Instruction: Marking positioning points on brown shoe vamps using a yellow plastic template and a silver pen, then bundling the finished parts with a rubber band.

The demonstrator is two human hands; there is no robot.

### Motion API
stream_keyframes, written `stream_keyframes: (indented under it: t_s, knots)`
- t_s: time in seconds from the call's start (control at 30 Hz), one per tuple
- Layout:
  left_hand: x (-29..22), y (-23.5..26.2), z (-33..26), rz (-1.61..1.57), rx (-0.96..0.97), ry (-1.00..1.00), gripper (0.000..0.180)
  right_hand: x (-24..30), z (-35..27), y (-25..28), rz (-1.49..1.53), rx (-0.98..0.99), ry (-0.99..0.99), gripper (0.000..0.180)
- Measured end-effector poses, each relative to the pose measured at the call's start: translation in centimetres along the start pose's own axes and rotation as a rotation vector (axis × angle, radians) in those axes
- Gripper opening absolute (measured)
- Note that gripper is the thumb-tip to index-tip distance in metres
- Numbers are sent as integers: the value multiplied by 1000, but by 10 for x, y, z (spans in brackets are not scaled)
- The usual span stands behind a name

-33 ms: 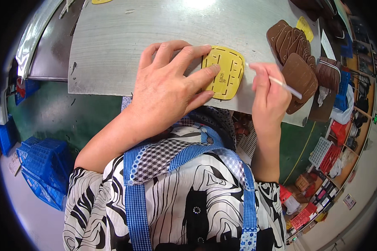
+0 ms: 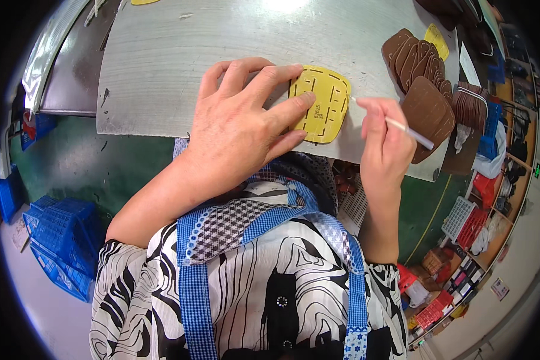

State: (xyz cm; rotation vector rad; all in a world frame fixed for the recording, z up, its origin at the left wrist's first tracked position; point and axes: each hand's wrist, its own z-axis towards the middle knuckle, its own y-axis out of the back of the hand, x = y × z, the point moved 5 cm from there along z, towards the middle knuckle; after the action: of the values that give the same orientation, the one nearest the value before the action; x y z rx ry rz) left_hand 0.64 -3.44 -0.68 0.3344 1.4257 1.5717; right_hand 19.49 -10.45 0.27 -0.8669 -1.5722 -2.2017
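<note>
A yellow template (image 2: 323, 123) with rounded corners and slots cut through it lies on the table near its front edge. My left hand (image 2: 246, 111) rests on the template's left side with fingers spread, pressing it down. In my right hand (image 2: 387, 135) is a slim, pale marking pen (image 2: 415, 135), gripped between thumb and fingers. The pen's tip is at the template's upper right edge. Whether anything lies beneath the template cannot be made out.
Brown leather-like pieces (image 2: 429, 114) lie fanned and stacked on the right, with a tied bundle (image 2: 471, 108) beside them. Another yellow template (image 2: 437, 41) lies behind. Blue plastic crates (image 2: 63, 240) stand on the floor at left, and shelves (image 2: 492, 240) with goods line the right.
My right hand has shifted very slightly, bringing the pen's tip a little nearer the template's right edge. The left hand and the template have stayed in place.
</note>
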Motion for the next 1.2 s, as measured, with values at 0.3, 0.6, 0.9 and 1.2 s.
stream_keyframes:
  t_s: [0.3,0.6,0.9,1.2]
  knots:
    - [2,1,5,-38,-15,37,53,18,24,-27,283,-45,107,22]
    - [2,-2,2,-25,-50,5,53,41,-3,-23,41,54,278,12]
    - [0,0,4,-13,-36,-6,54,24,22,-24,201,-25,145,21]
    - [1,-2,3,-15,-41,-13,54,39,-17,-15,107,147,187,19]
